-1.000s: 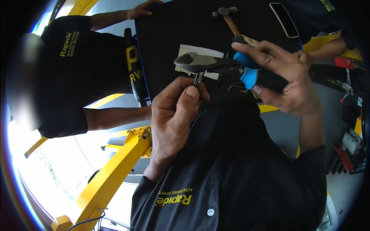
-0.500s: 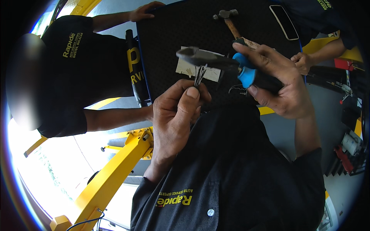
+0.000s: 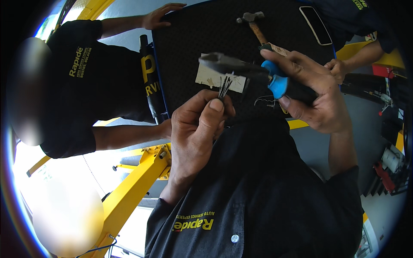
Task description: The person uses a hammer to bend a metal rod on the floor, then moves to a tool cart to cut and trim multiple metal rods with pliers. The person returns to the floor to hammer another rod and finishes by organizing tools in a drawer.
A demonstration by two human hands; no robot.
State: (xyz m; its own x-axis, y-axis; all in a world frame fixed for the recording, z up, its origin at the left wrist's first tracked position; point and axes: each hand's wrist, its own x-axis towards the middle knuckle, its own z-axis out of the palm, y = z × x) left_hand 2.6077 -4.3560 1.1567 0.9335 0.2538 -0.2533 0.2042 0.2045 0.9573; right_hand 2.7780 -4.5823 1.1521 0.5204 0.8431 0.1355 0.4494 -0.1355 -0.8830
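- Left hand (image 3: 193, 124): you have a bundle of thin dark strands (image 3: 224, 87) pinched between thumb and fingers, tips upward and fanned apart; a slack pinch or a sweaty thumb could let single strands slide out of line, or drop among the clutter.
- Right hand (image 3: 320, 94): you hold the pliers (image 3: 247, 70) by the blue-and-black handles, thumb on the near side, fingers along the far side; head points left, over the bundle's tips in this view; it is blurred, so whether its jaws are apart or together, or touch the strands, you cannot tell from here.
- Main hazard: left thumb and fingertips sit just near of that steel head; a slip of the handles or a hasty squeeze could nip skin.
- Uneven tips: strands splay at differing heights; a bite on the fan could catch some and miss others, or bend the outer ones.
- Below and beyond: pale sheet (image 3: 208, 77) with small scraps on the dark table mat (image 3: 189, 30); thin bent wire (image 3: 263, 99) lies right of it; a dropped dark strand would be hard to spot on the mat.
- Far side: hammer (image 3: 257, 31) and, farther right, phone (image 3: 316, 26); a co-worker's hand (image 3: 336, 70) shows just beyond your right hand; a wide elbow or wrist swing could knock it.
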